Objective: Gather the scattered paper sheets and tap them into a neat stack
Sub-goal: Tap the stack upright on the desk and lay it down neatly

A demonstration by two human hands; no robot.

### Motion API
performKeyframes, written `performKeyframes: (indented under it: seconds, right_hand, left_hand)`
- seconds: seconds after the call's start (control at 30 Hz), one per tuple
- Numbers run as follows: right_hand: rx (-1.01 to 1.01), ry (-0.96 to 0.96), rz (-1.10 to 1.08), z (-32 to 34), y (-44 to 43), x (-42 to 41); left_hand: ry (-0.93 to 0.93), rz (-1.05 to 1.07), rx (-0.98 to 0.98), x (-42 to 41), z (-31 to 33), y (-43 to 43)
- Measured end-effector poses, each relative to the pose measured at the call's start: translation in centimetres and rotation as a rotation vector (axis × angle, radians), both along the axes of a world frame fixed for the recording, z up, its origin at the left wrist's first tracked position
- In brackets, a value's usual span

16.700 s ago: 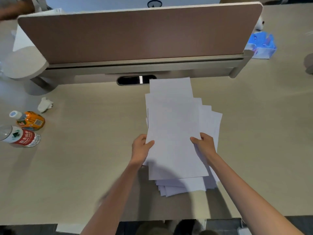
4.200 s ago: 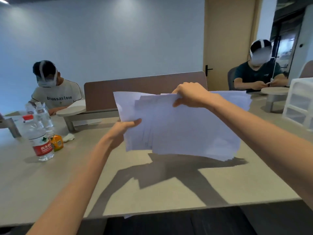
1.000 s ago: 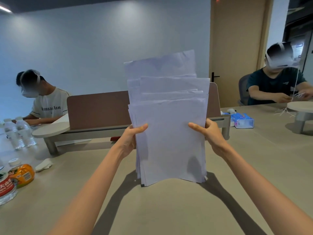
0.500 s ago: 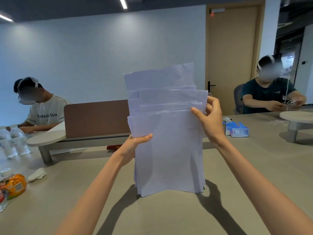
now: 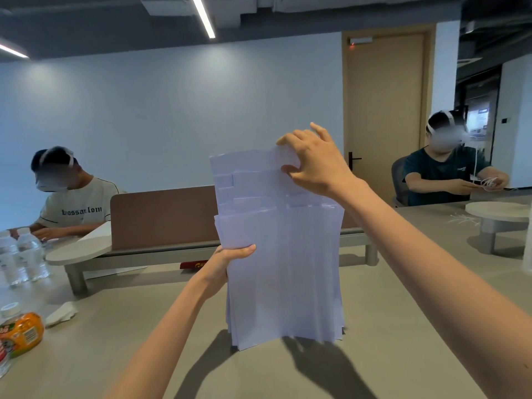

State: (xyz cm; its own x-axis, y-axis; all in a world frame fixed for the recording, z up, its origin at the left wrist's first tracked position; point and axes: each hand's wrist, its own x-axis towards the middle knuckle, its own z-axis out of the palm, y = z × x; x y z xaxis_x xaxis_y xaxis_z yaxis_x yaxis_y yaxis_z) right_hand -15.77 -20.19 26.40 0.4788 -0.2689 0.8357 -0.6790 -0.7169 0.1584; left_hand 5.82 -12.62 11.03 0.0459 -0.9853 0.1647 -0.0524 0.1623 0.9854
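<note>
Levelling the paper stack (image 5: 283, 269)
Left fingers (image 5: 244, 249) grip its side; right fingers (image 5: 288, 169) pinch the tallest sheet (image 5: 244, 160). I'd push it down gently.

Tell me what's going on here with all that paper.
A person holds a bundle of paper sheets upright, bottom edge down at the table. The left hand grips the bundle's left edge midway up, and the right hand pinches the top right corner of the tallest sheets. The top edges are stepped and uneven, so the stack is not yet neat.
</note>
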Motion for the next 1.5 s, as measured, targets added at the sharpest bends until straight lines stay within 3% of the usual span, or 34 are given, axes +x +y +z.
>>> performKeyframes:
  seconds: [0.07, 0.27, 0.37, 0.7, 0.8, 0.9, 1.03, 1.17, 1.37, 1.5]
  right_hand:
    - [-0.072, -0.010, 0.000, -0.3, 0.0, 0.1]
    - [-0.043, 0.095, 0.023, -1.9, 0.2, 0.8]
    - [0.082, 0.172, 0.056, -3.4, 0.4, 1.5]
    - [0.078, 0.154, 0.099, -7.6, 0.1, 2.7]
    - [-0.002, 0.095, 0.130, -8.4, -0.1, 2.8]
    - [0.045, 0.148, 0.157, -8.7, -0.2, 2.6]
    - [-0.070, -0.005, 0.138, -9.2, -1.5, 1.4]
    - [-0.056, -0.169, 0.108, -10.9, -2.0, -0.5]
    - [0.300, -0.626, 0.302, -13.6, -2.0, -1.3]
    - [0.690, -0.814, 0.530, -14.2, -1.2, -2.2]
  left_hand:
    - [-0.012, 0.006, 0.009, 0.0, 0.1, 0.2]
    - [-0.039, 0.022, 0.028, 0.2, 0.1, 0.2]
    - [-0.049, 0.039, 0.041, 0.4, 0.0, -0.1]
    - [-0.057, 0.037, 0.022, 0.3, -0.1, -0.6]
    - [-0.054, 0.059, 0.023, 0.2, -0.2, -0.6]
    - [-0.034, 0.087, 0.016, 0.1, -0.5, -0.5]
    - [0.014, 0.133, -0.023, 0.3, -0.9, -0.4]
    - [0.031, 0.120, -0.032, 0.2, -0.7, 0.2]
    - [0.031, 0.085, -0.048, 0.3, -1.0, 0.7]
    - [0.042, 0.082, -0.056, 0.3, -1.0, 0.9]
